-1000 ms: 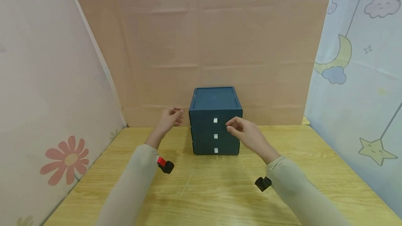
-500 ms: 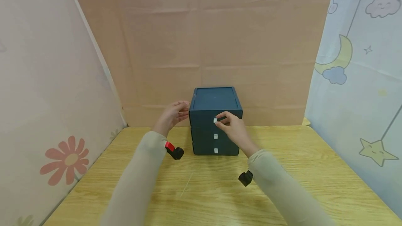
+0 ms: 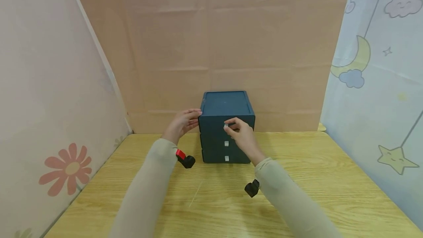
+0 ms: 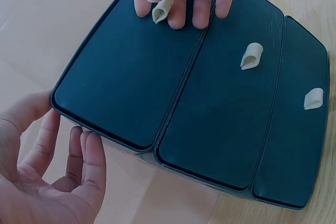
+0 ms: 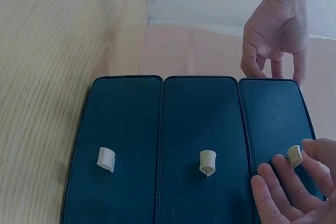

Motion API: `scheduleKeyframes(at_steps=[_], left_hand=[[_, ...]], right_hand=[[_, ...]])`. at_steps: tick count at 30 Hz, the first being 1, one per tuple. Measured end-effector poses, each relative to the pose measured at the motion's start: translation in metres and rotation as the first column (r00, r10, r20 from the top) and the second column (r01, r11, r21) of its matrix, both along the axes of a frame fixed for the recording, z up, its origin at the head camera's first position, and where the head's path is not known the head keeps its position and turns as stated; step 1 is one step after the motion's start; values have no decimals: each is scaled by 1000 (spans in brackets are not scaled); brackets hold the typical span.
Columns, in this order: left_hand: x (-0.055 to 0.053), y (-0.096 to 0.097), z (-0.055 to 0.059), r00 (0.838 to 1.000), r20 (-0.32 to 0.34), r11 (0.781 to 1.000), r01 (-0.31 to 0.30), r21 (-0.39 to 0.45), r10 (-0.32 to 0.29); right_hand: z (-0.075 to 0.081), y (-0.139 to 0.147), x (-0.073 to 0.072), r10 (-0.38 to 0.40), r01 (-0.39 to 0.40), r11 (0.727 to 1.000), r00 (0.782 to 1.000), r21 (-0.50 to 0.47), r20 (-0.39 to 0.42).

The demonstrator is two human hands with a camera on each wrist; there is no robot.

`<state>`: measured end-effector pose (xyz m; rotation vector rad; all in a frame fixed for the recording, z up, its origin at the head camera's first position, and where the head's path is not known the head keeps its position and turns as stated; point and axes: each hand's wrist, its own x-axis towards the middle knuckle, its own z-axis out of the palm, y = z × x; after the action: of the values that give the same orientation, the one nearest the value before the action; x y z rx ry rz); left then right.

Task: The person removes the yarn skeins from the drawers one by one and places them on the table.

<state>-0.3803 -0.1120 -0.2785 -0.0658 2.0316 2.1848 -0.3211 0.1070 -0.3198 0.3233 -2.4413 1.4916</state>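
Moved inward, the right hand (image 3: 243, 134) now pinches the top white tab (image 4: 163, 9) of the blue drawer unit (image 3: 227, 104) on the table (image 3: 307, 183); the left hand (image 3: 182, 123) has arrived too, loose fingers touching the unit's left edge.

A creased tan backdrop (image 3: 168, 47) stands behind the wood-grain tabletop (image 3: 314, 179), between a left panel (image 3: 49, 72) printed with a flower (image 3: 72, 168) and a right panel (image 3: 393, 116) with a crescent moon (image 3: 364, 53) and star (image 3: 397, 159).

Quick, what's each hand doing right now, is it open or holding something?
Left hand: open, touching the drawer box at its upper left corner.
Right hand: closed, pinching the top white tab.
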Motion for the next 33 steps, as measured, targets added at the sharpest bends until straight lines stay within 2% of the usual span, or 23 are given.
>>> scheduleKeyframes(at_steps=[6,15,33], left_hand=[[3,3,0,1000,22,1000,-11,26,11],[6,4,1,1000,18,1000,-12,26,12],[12,6,-1,999,32,999,-40,26,39]], right_hand=[[-6,-1,0,-12,10,997,1000,-75,-29],[-9,-2,0,-13,11,991,1000,-130,-18],[-13,0,1,11,-10,983,1000,-182,5]])
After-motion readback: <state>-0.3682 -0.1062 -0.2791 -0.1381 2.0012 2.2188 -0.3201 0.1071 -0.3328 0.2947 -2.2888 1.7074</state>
